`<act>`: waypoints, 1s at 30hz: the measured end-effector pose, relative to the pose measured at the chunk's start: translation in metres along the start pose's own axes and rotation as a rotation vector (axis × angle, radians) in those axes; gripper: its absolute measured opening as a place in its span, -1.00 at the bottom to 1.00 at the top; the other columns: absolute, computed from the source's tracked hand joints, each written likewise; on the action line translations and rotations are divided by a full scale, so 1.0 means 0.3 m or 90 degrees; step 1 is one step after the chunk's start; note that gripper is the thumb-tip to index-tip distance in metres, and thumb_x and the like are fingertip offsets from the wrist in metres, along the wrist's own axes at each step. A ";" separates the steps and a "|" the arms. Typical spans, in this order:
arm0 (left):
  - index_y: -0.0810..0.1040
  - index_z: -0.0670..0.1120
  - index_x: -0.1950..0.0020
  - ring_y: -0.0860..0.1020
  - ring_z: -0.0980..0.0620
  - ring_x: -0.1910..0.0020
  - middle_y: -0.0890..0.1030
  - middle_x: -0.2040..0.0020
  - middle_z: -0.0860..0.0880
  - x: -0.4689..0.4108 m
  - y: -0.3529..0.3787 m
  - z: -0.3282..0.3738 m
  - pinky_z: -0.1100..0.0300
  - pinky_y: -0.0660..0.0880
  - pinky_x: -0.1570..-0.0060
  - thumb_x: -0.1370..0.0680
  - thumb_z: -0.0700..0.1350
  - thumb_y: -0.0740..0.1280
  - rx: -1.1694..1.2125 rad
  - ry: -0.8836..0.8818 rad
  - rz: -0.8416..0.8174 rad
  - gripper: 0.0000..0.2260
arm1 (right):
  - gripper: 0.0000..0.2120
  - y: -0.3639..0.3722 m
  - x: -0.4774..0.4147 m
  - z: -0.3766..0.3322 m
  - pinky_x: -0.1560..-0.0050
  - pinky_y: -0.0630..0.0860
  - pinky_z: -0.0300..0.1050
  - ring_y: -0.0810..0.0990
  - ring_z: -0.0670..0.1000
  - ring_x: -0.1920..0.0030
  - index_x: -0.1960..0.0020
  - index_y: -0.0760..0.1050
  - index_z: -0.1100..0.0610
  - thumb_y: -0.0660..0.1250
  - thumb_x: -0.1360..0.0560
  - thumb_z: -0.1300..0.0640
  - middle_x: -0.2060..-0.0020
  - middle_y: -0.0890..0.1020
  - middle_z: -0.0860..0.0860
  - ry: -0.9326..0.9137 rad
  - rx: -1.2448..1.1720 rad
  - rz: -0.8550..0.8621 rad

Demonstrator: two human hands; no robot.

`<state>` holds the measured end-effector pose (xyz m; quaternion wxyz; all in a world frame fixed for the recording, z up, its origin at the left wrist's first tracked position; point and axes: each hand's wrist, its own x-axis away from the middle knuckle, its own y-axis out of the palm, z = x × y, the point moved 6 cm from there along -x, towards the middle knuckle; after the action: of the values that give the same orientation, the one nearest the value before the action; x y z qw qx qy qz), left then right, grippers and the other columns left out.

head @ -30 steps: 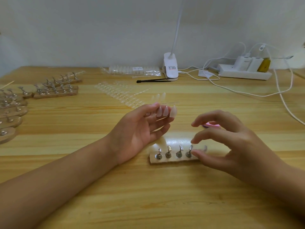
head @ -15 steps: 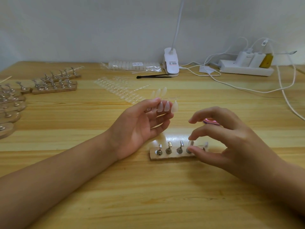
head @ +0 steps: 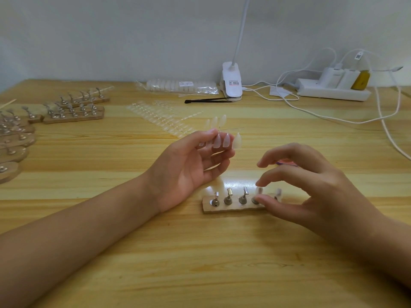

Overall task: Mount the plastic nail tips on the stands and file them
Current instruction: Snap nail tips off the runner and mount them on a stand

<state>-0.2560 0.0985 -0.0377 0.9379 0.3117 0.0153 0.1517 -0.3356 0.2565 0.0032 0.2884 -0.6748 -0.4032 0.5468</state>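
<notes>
Wooden table [head: 222, 263]: left grip [head: 189, 165] pinches nail-tip strip [head: 226, 141]; right grip [head: 311, 192] pinches tip [head: 259, 190] on stand [head: 222, 208].

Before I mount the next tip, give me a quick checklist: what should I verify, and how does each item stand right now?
1. Left hand grip on the tip strip: ok, pinched at the fingertips, several tips attached.
2. Fourth tip seated on its post: cannot tell; the right hand pinches it between thumb and forefinger.
3. Fifth tip mounted: ok.
4. Bare posts free for more tips: ok, three show.
5. Stand base flat on the table: ok.
</notes>
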 end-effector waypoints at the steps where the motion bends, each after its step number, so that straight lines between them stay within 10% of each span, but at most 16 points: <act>1: 0.67 -0.05 0.23 0.63 0.02 0.03 0.66 0.08 -0.01 0.000 0.000 0.000 0.19 0.57 0.00 -0.48 -0.05 0.34 0.000 0.000 0.000 -0.84 | -0.75 0.002 0.001 0.000 -0.11 0.52 0.11 0.55 0.03 -0.11 0.08 0.65 0.11 0.34 -0.48 -0.06 -0.07 0.56 0.00 -0.003 0.000 -0.001; 19: 0.59 -0.03 0.24 0.61 0.09 0.05 0.65 0.09 0.03 -0.001 0.006 -0.004 0.24 0.56 0.01 -0.52 -0.04 0.30 -0.084 0.028 -0.018 -0.83 | -0.80 0.016 0.002 0.013 -0.08 0.50 0.17 0.55 0.05 -0.09 0.10 0.64 0.11 0.40 -0.48 -0.04 0.02 0.60 -0.05 -0.013 -0.010 -0.003; 25: 0.65 -0.13 0.06 0.62 0.13 0.00 0.69 0.01 0.01 0.016 0.017 -0.007 0.30 0.53 0.01 -0.55 -0.02 0.31 -0.180 0.064 -0.008 -0.79 | -0.77 -0.070 -0.045 0.022 -0.04 0.47 -0.22 0.56 -0.04 0.00 0.11 0.67 0.10 0.36 -0.50 -0.05 0.03 0.58 -0.06 -0.031 -0.018 0.055; 30: 0.66 -0.11 0.10 0.62 0.14 -0.06 0.70 -0.04 0.02 0.026 0.039 -0.004 0.32 0.52 -0.05 -0.52 0.00 0.31 -0.208 0.074 -0.009 -0.78 | -0.73 -0.122 -0.204 0.024 -0.15 0.51 -0.05 0.55 -0.02 -0.12 -0.03 0.65 0.06 0.34 -0.52 -0.11 -0.05 0.55 -0.07 -0.031 0.011 0.051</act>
<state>-0.2520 0.1104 -0.0311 0.9747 0.1454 0.0466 0.1633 -0.3556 0.2221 0.0629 0.2621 -0.6745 -0.3778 0.5776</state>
